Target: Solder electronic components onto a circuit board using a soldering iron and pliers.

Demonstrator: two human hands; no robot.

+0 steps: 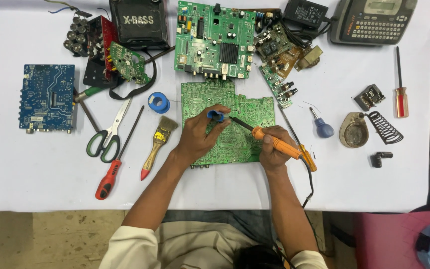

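Note:
A green circuit board (247,107) lies solder-side up in the middle of the white table. My left hand (200,134) rests on it and pinches a small blue spool (216,116) of solder wire. My right hand (273,149) grips an orange-handled soldering iron (269,141). Its dark tip points left and meets the board right beside the blue spool. The iron's black cord runs down off the table's front edge.
Scissors (106,134), a red screwdriver (109,174) and a brush (158,144) lie to the left. A blue board (47,97), a larger green board (214,41), a blue solder reel (159,102), a coiled iron stand (369,128) and a keypad device (372,21) surround the work.

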